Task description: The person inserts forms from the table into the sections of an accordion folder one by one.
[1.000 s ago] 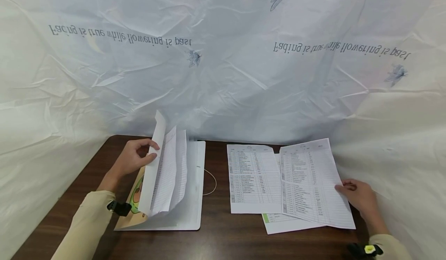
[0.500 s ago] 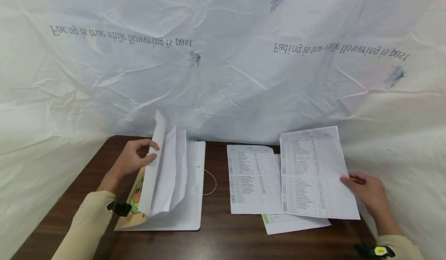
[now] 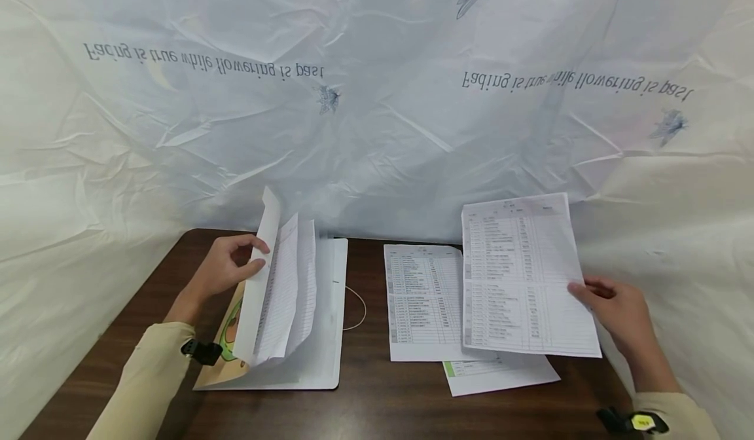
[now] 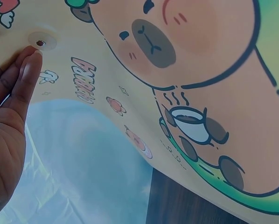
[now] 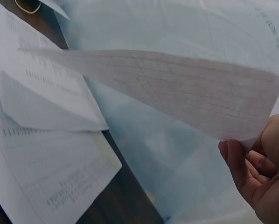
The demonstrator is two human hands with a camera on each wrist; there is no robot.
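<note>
In the head view my left hand [image 3: 220,266] pinches the raised cover of a file folder [image 3: 230,329]. The left wrist view shows that cover's cartoon animal print [image 4: 214,65], with the fingertips beside a small round hole. Several printed sheets [image 3: 283,289] stand half-turned inside the folder. On the right, my right hand [image 3: 618,312] pinches the right edge of a printed table sheet [image 3: 524,276], raised and tilted. Beneath it lie a second table sheet [image 3: 421,302] and a sheet with a green strip [image 3: 501,374], both partly hidden.
A thin looped cord [image 3: 362,309] sticks out from the folder's right side onto the dark wooden table [image 3: 377,401]. A pale plastic curtain [image 3: 377,132] with printed lettering hangs behind the table and along its sides.
My right hand has lifted its sheet upward, then shifted it slightly left, so it overlaps the sheet beside it. The left hand and folder have stayed in place.
</note>
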